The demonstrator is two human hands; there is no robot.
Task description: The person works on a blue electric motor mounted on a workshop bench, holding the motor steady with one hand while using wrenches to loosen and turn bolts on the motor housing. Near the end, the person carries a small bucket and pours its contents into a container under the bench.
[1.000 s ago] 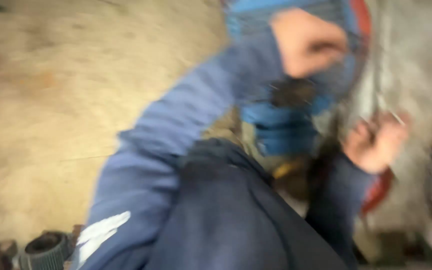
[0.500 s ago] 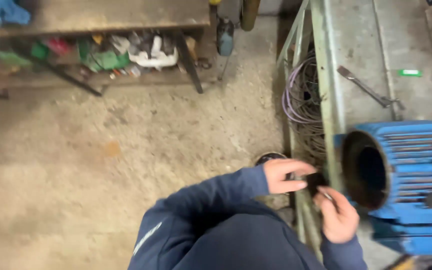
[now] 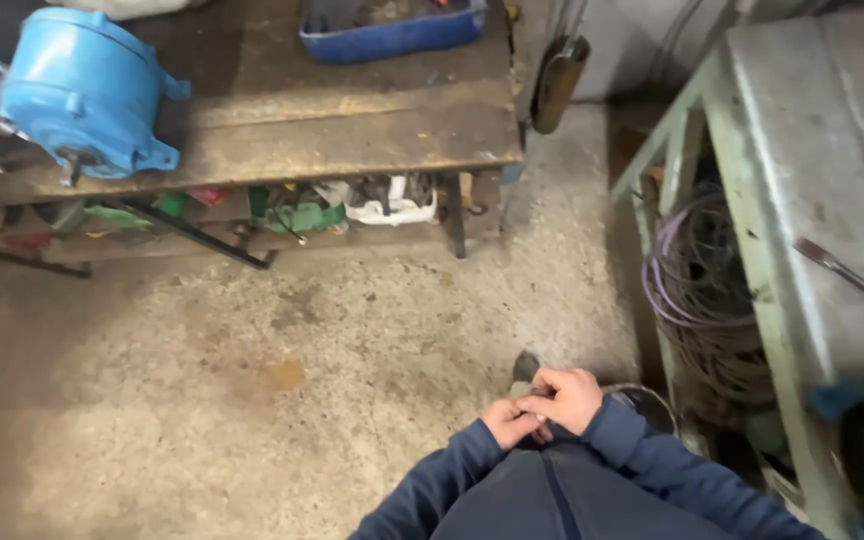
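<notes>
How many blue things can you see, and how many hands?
Blue motor housings: 1, the blue motor housing on the workbench
Blue trays: 1, the blue tray farther back on the bench
Hands: 2, the left hand and the right hand, pressed together over something small
Total: 4

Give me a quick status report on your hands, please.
Left hand and right hand clasped together at waist, small item between them unclear. Concrete floor below.
</notes>
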